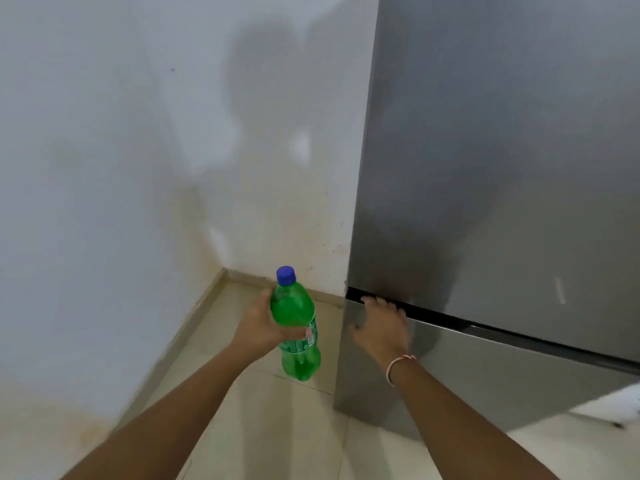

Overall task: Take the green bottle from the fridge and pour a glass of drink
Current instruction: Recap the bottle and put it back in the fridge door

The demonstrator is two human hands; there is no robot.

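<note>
On the far left stands a white wall (pixel 121 168), stained low down, meeting a pale tiled floor (pixel 277 427). Your left hand (pixel 258 329) grips the green bottle (pixel 294 327) round its middle, upright above the floor, blue cap (pixel 286 275) on top. Just right of it, your right hand (pixel 381 325) rests on the grey fridge (pixel 485 168), fingers (pixel 375 301) curled into the dark gap between its two doors, a band (pixel 398 367) at the wrist
</note>
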